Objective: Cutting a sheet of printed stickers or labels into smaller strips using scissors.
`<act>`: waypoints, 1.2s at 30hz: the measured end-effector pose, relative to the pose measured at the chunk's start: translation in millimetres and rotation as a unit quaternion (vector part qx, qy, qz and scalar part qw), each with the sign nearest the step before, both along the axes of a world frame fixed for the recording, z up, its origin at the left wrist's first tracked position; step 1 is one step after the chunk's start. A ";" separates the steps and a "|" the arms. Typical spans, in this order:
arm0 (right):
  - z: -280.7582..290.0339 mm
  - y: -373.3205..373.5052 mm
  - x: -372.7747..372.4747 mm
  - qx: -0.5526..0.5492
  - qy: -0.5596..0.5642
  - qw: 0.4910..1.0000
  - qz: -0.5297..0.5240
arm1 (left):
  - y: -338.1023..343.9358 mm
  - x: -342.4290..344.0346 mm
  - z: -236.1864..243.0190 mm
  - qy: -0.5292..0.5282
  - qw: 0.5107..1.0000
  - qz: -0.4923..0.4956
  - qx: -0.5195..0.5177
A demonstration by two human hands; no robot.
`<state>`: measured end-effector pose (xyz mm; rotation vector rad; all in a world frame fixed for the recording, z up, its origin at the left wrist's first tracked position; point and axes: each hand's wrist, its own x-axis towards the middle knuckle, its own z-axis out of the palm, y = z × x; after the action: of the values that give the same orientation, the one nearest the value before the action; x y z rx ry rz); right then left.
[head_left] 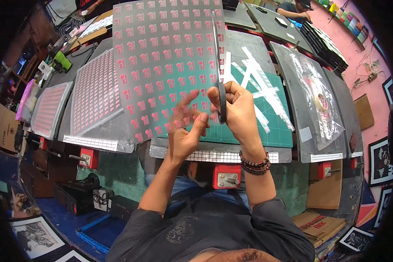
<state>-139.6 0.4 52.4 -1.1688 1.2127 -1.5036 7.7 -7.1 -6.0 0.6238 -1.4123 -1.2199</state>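
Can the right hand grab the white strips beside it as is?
Probably not: the right hand has its fingers around the scissors, which would likely need setting down first. Otherwise the way looks free; the white strips lie uncovered.

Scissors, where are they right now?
In the head view, the black scissors are just right of centre, held in the right hand along the right side of the clear printed sheet, left of the white strips.
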 end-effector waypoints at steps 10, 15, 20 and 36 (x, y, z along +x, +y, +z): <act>1.8 -9.0 -0.4 -0.024 0.003 1.000 -0.013 | 0.5 -0.7 -3.2 0.003 1.000 -0.004 -0.028; 3.1 -8.3 -0.4 -0.022 -0.005 1.000 -0.016 | 0.4 -0.3 -2.0 -0.004 1.000 -0.008 -0.024; 0.6 -11.7 -1.0 -0.024 -0.011 1.000 -0.015 | -0.6 0.3 -4.2 -0.011 1.000 -0.017 -0.017; 10.8 -18.6 -7.6 -0.025 -0.013 1.000 -0.011 | 2.4 -1.2 -1.8 0.005 1.000 -0.009 -0.018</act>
<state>-147.2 -18.2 63.2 -1.1687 1.1790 -1.5694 6.5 -4.7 -7.8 0.5794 -1.4307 -1.2087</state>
